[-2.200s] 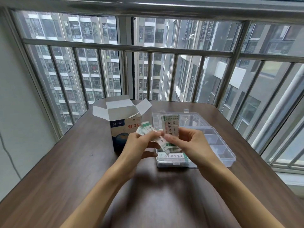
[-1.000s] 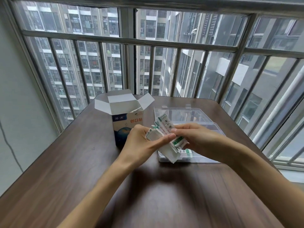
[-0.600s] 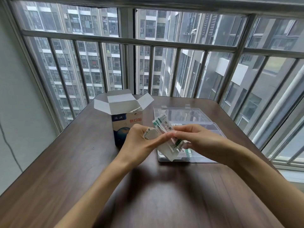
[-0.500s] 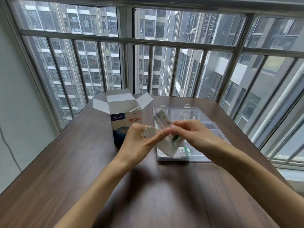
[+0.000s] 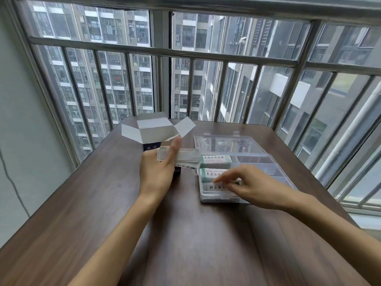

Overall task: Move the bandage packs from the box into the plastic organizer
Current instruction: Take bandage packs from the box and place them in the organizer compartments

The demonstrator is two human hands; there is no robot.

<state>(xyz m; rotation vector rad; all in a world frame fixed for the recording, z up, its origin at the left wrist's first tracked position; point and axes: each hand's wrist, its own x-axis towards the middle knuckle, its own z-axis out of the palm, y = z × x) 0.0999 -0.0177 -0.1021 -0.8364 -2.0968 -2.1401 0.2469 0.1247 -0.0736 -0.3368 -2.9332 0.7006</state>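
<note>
The table (image 5: 103, 203) is carrying the open box (image 5: 152, 135) and, just to its right, the plastic organizer (image 5: 268, 162). The left hand (image 5: 158, 172) is pinching a stack of bandage packs (image 5: 185, 159), long axis running left-right, free end pointing at the organizer. The right hand (image 5: 247, 186) is reaching into the nearest left compartment, fingertips (image 5: 216, 181) touching a pack (image 5: 214, 186) there; whether they're gripping it, I can't tell. It's the nearer hand to the compartments, so the stack will likely be feeding rightward.

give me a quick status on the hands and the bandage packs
Left hand holds stack of white bandage packs. Right hand lowers one pack into clear plastic organizer, nearest compartment. Nothing in the way.
</note>
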